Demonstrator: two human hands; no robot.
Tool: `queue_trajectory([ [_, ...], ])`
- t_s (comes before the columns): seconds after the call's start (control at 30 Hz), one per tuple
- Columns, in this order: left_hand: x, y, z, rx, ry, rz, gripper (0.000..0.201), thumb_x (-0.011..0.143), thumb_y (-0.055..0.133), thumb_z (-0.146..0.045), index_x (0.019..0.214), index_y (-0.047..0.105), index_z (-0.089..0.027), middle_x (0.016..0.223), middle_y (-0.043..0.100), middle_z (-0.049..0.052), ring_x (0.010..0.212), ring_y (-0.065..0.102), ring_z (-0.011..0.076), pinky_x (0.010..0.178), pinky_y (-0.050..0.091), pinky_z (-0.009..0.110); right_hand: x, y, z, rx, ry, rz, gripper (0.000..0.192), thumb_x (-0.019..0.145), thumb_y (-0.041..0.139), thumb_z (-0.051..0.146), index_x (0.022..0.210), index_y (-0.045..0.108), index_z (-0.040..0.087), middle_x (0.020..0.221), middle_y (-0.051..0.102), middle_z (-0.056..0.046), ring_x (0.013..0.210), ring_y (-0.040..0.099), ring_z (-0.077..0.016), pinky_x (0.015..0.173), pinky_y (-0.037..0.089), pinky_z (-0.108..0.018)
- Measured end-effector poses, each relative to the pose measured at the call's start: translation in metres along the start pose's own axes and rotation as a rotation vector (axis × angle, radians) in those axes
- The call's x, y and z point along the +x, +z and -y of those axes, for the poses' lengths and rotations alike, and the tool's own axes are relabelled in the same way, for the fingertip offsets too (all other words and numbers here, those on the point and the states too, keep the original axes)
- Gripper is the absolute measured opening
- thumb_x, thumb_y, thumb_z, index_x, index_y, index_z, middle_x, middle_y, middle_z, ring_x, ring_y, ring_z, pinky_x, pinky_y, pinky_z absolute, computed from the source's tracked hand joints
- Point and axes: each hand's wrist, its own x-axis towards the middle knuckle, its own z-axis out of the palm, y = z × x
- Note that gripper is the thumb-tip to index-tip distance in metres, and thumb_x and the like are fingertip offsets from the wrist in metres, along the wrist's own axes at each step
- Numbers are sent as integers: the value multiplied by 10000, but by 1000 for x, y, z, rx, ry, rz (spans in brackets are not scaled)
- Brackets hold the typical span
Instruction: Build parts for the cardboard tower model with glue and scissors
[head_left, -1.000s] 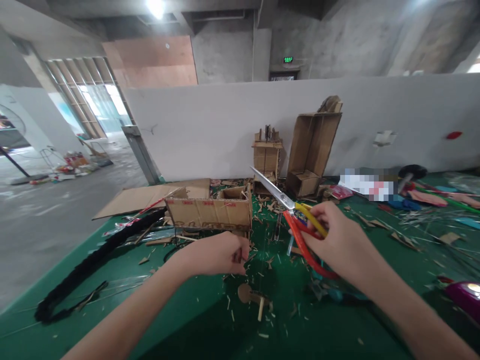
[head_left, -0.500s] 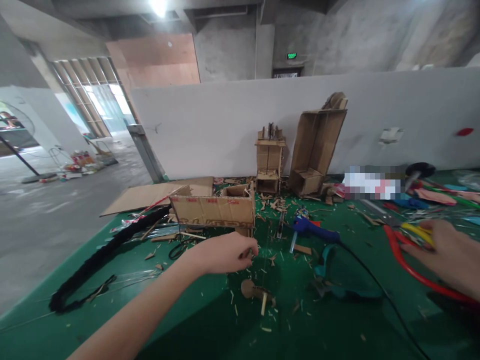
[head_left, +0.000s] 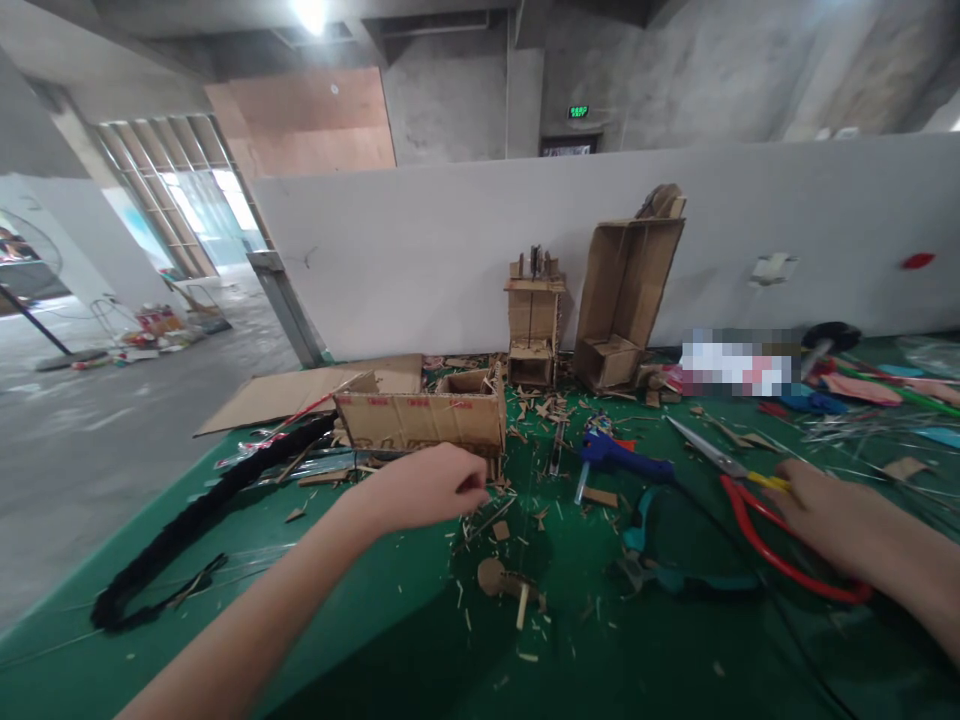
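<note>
My right hand (head_left: 817,508) grips a pair of scissors (head_left: 712,452) by the handles, one loop red and the other part yellow. The metal blades point away to the upper left, just above the green tabletop. My left hand (head_left: 431,488) is closed with curled fingers, low over the table in front of an open cardboard box (head_left: 420,418). Its fingertips are partly hidden, and what they hold, if anything, cannot be made out. Below its fingers lie thin dark strips (head_left: 486,522) and a small cardboard square (head_left: 500,531).
A blue glue gun (head_left: 626,458) with a cord lies between my hands, with teal-handled pliers (head_left: 690,578) nearer me. Two cardboard structures (head_left: 534,325) (head_left: 630,300) stand by the white partition (head_left: 412,260). A black fuzzy strip (head_left: 195,520) lies left; cardboard scraps are scattered about.
My right hand has moved left, bringing the scissors with it. My left hand has shifted slightly left and its fingers have curled in, uncovering the small cardboard square and strips.
</note>
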Motion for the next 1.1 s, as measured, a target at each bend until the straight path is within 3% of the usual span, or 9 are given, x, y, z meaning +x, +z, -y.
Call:
queue_trajectory([
  [0.07, -8, -15, 8, 47, -103, 22, 291, 862, 426, -382, 739, 611, -193, 756, 653, 45, 629, 579, 174, 538, 390, 280, -5, -11, 19, -107, -50, 199, 315, 851, 414, 442, 607, 518, 272, 582, 639, -179, 497, 624, -247, 538, 361, -410],
  [0.2, -22, -41, 27, 124, -162, -177, 254, 861, 438, -409, 860, 593, -208, 760, 642, 28, 674, 585, 183, 586, 413, 296, -32, -21, 82, -207, -230, 140, 299, 876, 380, 421, 954, 609, 246, 927, 706, -170, 718, 679, -305, 521, 412, -380],
  [0.33, -22, -47, 34, 319, -82, -555, 353, 835, 514, -372, 1151, 528, -213, 1118, 586, 89, 1056, 515, 271, 887, 411, 427, -67, -3, 146, -136, -496, 177, 340, 893, 349, 374, 1064, 614, 248, 812, 724, -87, 556, 659, -256, 418, 399, -322],
  [0.47, -12, -34, 26, 349, 21, -604, 448, 870, 492, -341, 1305, 434, -251, 1345, 445, 91, 1224, 398, 275, 1005, 343, 465, -78, 12, 186, -111, -654, 309, 332, 897, 367, 283, 1107, 607, 191, 779, 713, -81, 548, 651, -229, 430, 458, -324],
  [0.6, -2, -19, 22, 345, 83, -556, 400, 909, 441, -323, 1305, 446, -270, 1369, 461, 66, 1255, 394, 249, 1026, 329, 461, -66, 16, 205, 14, -730, 149, 430, 899, 398, 317, 1285, 489, 151, 1096, 655, -147, 887, 653, -284, 552, 549, -363],
  [0.77, 4, -11, 25, 290, 81, -614, 363, 918, 423, -304, 1268, 487, -234, 1272, 574, 67, 1158, 502, 217, 977, 387, 420, -43, 24, 218, 104, -753, 106, 525, 897, 398, 309, 1397, 356, 154, 1445, 381, -125, 1264, 409, -319, 836, 540, -441],
  [0.87, 6, -10, 24, 306, 67, -639, 347, 918, 427, -306, 1245, 512, -229, 1242, 603, 64, 1140, 524, 220, 973, 380, 433, -30, 30, 220, 134, -775, 176, 551, 882, 386, 246, 1418, 317, 135, 1472, 342, -126, 1312, 354, -308, 919, 500, -451],
  [0.97, 6, -9, 23, 303, 49, -636, 345, 913, 429, -291, 1238, 521, -218, 1241, 606, 67, 1140, 527, 226, 975, 376, 442, -20, 31, 219, 100, -818, 278, 571, 841, 387, 146, 1409, 336, 121, 1387, 451, -174, 1201, 492, -317, 823, 546, -432],
  [1.1, 7, -10, 22, 286, 36, -634, 339, 904, 436, -285, 1224, 534, -231, 1235, 611, 69, 1120, 541, 237, 944, 394, 446, -13, 30, 221, 72, -890, 173, 585, 814, 362, 66, 1395, 364, 140, 1410, 432, -146, 1260, 430, -311, 862, 526, -449],
])
